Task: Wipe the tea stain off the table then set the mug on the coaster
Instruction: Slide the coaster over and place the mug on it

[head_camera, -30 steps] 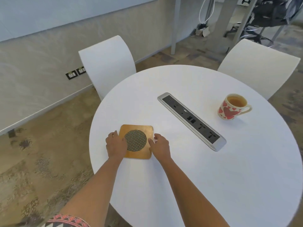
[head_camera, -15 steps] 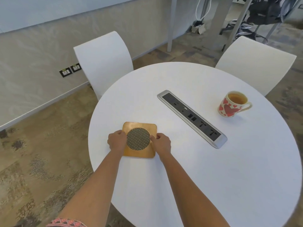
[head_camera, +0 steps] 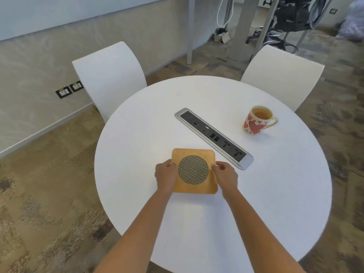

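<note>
Since a second ago you have been sliding the coaster (head_camera: 194, 171) away from the table's left edge, so its far right corner is now lying just beside the near end of the power strip (head_camera: 213, 137).

The round white table (head_camera: 256, 203) is carrying everything, with two white chairs (head_camera: 110, 75) standing at its far edge, one to the left and one to the right. The power strip is running diagonally across the middle, from far left to near right. The square wooden coaster with its woven round inlay is lying flat on the near left part of the table.

Your left hand (head_camera: 165, 175) is gripping the coaster's left edge and your right hand (head_camera: 225, 175) is gripping its right edge, fingers curled in narrowly on the wood.

The heart-patterned mug (head_camera: 256, 121), full of tea, is standing upright near the table's far right edge, well apart from the coaster, beyond the power strip.
</note>
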A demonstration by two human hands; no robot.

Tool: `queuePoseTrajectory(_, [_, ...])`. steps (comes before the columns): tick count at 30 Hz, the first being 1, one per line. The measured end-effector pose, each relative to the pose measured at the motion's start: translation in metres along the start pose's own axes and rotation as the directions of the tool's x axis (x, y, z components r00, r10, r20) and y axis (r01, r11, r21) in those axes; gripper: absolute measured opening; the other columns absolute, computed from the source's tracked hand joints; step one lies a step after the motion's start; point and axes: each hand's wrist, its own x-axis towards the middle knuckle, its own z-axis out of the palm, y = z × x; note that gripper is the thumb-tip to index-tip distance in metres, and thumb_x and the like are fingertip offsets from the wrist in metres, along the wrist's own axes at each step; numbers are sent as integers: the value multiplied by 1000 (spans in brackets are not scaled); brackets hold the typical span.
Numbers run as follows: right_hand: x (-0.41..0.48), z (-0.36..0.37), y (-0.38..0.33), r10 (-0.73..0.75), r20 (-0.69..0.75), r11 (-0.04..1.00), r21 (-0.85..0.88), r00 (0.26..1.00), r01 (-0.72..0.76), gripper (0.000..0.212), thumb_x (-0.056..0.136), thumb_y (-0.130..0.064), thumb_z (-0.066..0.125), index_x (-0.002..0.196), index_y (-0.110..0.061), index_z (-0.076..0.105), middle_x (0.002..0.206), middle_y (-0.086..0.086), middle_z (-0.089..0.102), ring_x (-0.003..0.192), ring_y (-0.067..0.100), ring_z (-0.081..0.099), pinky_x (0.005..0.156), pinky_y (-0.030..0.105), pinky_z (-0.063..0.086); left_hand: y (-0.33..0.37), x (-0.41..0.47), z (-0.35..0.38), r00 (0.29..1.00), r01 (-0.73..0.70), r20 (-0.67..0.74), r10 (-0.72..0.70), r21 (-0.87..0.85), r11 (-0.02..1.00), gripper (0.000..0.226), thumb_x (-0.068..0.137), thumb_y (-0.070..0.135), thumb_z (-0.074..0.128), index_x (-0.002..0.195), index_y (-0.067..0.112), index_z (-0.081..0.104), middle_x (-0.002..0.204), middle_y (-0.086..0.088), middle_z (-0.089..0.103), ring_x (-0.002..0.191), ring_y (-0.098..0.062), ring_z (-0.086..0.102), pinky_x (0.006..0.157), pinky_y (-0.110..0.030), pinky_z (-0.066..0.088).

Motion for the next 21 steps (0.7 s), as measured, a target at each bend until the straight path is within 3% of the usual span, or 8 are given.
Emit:
queuePoseTrajectory(4, [-2,-28,22,47,-54,999,15,997,-47,30,86,-23,54,114,-16,64,111,2,67,101,20,57,86,32,45,-5,-22,25,997,-2,75,0,26,1000,21,83,6,40,65,12,47,63,-8,39,59,-21,31,44,-23,22])
queuePoseTrajectory(6, [-5,-38,32,63,-67,998,26,996,-61,29,87,-22,55,114,-15,63,111,3,66,102,21,57,88,33,45,-7,-32,35,996,14,88,-16,22,1000,22,84,5,41,67,12,53,58,-2,40,54,-19,32,35,-15,21])
queuePoseTrajectory(8, [-7,-47,42,76,-79,996,42,994,-73,29,88,-20,55,115,-14,63,111,4,66,101,21,56,89,35,45,-10,-37,44,994,29,106,-31,18,999,24,86,6,42,84,6,66,61,-3,51,55,-18,39,32,-10,22])
queuePoseTrajectory(10, [-9,-54,51,88,-89,996,41,992,-85,29,88,-19,54,115,-13,62,112,5,66,104,23,56,89,36,45,-13,-41,52,992,38,119,-42,31,999,33,87,9,43,110,1,65,87,-12,69,55,-12,44,33,-9,27])
queuePoseTrajectory(12, [-9,-60,58,98,-87,995,39,991,-95,29,88,-18,54,116,-13,62,112,5,66,106,24,57,89,36,45,-16,-44,59,989,47,135,-54,56,997,35,89,12,43,117,5,64,103,-13,69,57,-6,47,36,-11,30])
queuePoseTrajectory(15, [-8,-66,66,100,-85,995,33,991,-97,29,89,-17,53,116,-12,62,112,6,66,107,24,56,90,36,45,-18,-52,66,987,31,157,-44,86,996,25,87,10,43,93,8,67,81,-11,56,53,-15,39,41,-17,29])
queuePoseTrajectory(17, [-7,-69,69,91,-86,996,17,992,-90,30,88,-16,53,117,-11,62,113,6,66,107,24,56,89,35,44,-20,-55,70,987,9,157,-27,114,993,17,84,8,42,73,14,53,73,-12,38,58,-19,28,49,-23,20])
queuePoseTrajectory(21, [-4,-70,74,79,-78,997,4,994,-79,32,88,-16,53,119,-11,61,114,6,65,108,24,56,89,34,45,-24,-57,74,988,8,153,-31,145,989,14,80,7,40,70,15,46,70,-10,32,60,-19,24,45,-24,15])
